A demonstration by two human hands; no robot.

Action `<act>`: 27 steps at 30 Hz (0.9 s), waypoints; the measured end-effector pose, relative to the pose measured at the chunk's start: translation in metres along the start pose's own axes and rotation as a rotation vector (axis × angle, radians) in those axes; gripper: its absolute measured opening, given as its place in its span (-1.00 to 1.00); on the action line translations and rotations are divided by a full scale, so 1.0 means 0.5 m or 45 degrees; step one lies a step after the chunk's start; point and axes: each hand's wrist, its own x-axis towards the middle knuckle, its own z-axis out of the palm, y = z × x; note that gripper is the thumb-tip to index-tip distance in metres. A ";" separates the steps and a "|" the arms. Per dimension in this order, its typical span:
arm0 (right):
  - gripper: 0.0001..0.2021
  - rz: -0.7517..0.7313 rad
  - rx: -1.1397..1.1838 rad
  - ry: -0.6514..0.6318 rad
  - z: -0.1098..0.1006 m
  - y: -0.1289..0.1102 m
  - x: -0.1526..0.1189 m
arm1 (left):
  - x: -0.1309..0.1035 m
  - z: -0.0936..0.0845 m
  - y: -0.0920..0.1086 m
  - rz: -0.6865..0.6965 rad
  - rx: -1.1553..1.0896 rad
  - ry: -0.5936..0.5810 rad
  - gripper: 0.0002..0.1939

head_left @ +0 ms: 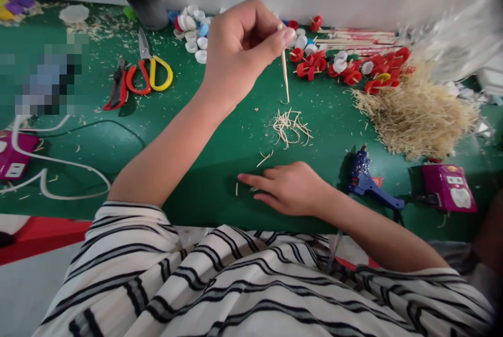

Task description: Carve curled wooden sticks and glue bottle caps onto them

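The green table (220,143) bears scissors (148,58), shavings (290,127), caps (190,23), a glue gun (360,173).

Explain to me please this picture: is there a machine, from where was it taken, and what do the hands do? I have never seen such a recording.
There is no machine here, only a person's two bare hands. The single picture comes from a camera worn on the head, looking forward and down.

The left hand pinches a thin wooden stick between thumb and finger, above a small pile of shavings. The right hand holds its fingers spread, low at the green table.

On the table lie scissors at the left, a blue glue gun and a heap of pale strands at the right, and red caps toward the back.
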 end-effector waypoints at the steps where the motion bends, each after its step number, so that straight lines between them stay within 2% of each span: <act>1: -0.46 -0.049 0.007 -0.039 0.001 -0.010 0.004 | 0.000 0.001 -0.003 0.007 0.008 0.010 -0.47; 4: -0.48 -0.043 0.006 -0.106 -0.002 -0.016 0.014 | -0.005 0.005 -0.005 0.025 -0.048 0.003 -0.47; 6: -0.48 0.138 -0.030 -0.090 -0.010 0.007 0.013 | -0.012 0.008 -0.002 0.014 -0.061 -0.008 -0.53; 9: -0.43 0.574 -0.172 -0.031 -0.022 0.062 0.003 | -0.023 0.013 -0.001 -0.060 0.009 -0.039 -0.62; 12: -0.45 0.731 -0.177 0.001 -0.030 0.107 -0.014 | -0.029 0.020 0.000 -0.166 0.110 -0.101 -0.61; 14: -0.45 0.737 -0.137 0.020 -0.035 0.125 -0.027 | -0.031 0.021 0.007 -0.254 0.172 -0.133 -0.67; 17: -0.38 0.695 -0.026 0.051 -0.048 0.138 -0.048 | -0.029 0.010 0.027 -0.320 0.126 -0.225 -0.87; 20: -0.37 0.451 0.172 0.045 -0.057 0.127 -0.058 | -0.021 -0.011 0.042 -0.316 0.128 -0.302 -0.86; 23: -0.39 0.199 0.194 -0.057 -0.050 0.097 -0.047 | -0.015 -0.024 0.046 -0.314 0.148 -0.279 -0.82; 25: -0.38 0.242 0.060 -0.086 -0.039 0.081 -0.034 | -0.015 -0.022 0.044 -0.305 0.125 -0.277 -0.88; 27: -0.37 0.408 -0.081 -0.062 -0.031 0.080 -0.024 | -0.019 -0.012 0.041 -0.327 0.128 -0.318 -0.90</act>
